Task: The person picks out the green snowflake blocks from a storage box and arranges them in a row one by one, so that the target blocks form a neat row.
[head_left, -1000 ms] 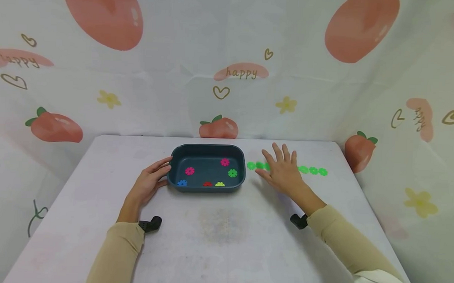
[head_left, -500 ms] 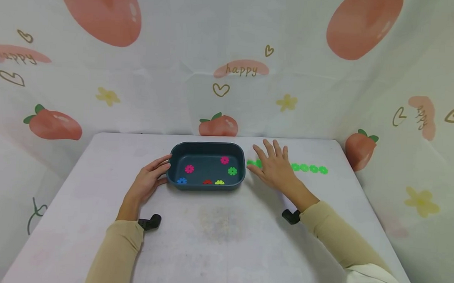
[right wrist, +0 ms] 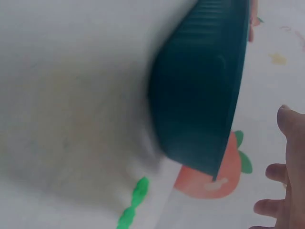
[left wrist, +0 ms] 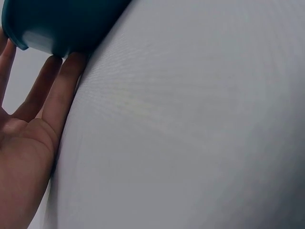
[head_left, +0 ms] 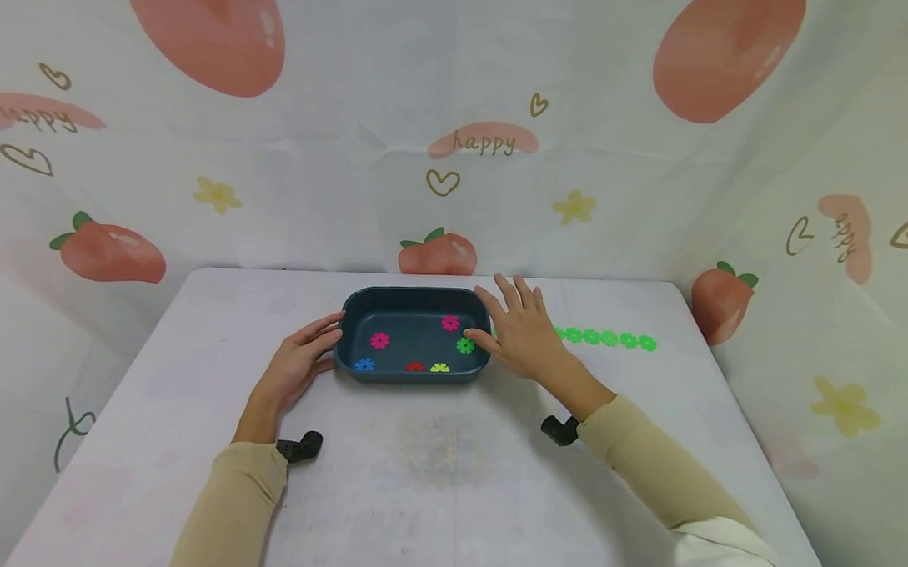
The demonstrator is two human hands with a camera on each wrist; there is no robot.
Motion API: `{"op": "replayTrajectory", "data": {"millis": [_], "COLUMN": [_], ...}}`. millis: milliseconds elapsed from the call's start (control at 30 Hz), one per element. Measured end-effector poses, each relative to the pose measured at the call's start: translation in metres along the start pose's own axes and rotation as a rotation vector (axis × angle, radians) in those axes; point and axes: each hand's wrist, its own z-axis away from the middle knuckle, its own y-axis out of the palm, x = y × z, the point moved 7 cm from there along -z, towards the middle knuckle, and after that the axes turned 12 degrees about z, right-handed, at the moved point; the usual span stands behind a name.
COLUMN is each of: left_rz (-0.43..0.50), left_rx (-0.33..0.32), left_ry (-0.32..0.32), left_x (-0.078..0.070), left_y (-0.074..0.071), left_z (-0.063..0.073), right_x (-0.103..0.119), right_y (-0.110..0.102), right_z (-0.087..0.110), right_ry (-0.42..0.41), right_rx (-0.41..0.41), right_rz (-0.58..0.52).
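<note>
A dark teal tub [head_left: 413, 378] stands on the white table, with several flower-shaped plastic discs in it: pink [head_left: 379, 340], green [head_left: 465, 345], blue [head_left: 364, 365], red and yellow. My left hand [head_left: 289, 374] rests its fingertips against the tub's left end; in the left wrist view those fingers [left wrist: 59, 98] touch the tub's lower wall [left wrist: 62, 28]. My right hand [head_left: 525, 336], fingers spread and holding nothing visible, hovers over the tub's right end. Beyond the tub's wall [right wrist: 200, 90] in the right wrist view, that hand [right wrist: 293, 157] looks apart from it.
A row of green flower discs [head_left: 610, 338] runs rightward along the table from behind my right hand, which hides its left part. A printed cloth [head_left: 491, 84] with fruit and hearts hangs behind the table [head_left: 386, 498]. Each wrist wears a small black camera [head_left: 301, 447].
My right hand has moved left, from above the green row to the tub's right end, uncovering more discs on the right. The left hand and tub have stayed put.
</note>
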Motion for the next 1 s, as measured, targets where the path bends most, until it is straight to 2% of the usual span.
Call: {"op": "replayTrajectory", "data": {"millis": [533, 733, 1000], "left_rz": [-0.012, -0.018, -0.003], "left_rx": [-0.003, 0.001, 0.001], "left_ry": [-0.007, -0.003, -0.001], "left_x": [0.001, 0.001, 0.0], "left_y": [-0.001, -0.001, -0.001], "left_z": [0.001, 0.0, 0.0], "right_x": [0.048, 0.057, 0.066], "right_y": [-0.013, -0.008, 0.006], "right_z": [-0.019, -0.023, -0.03], "right_ry": [-0.09, -0.092, -0.065], "right_rx": [-0.078, -0.024, 0.087], "right_rz": [-0.043, -0.096, -0.204]}}
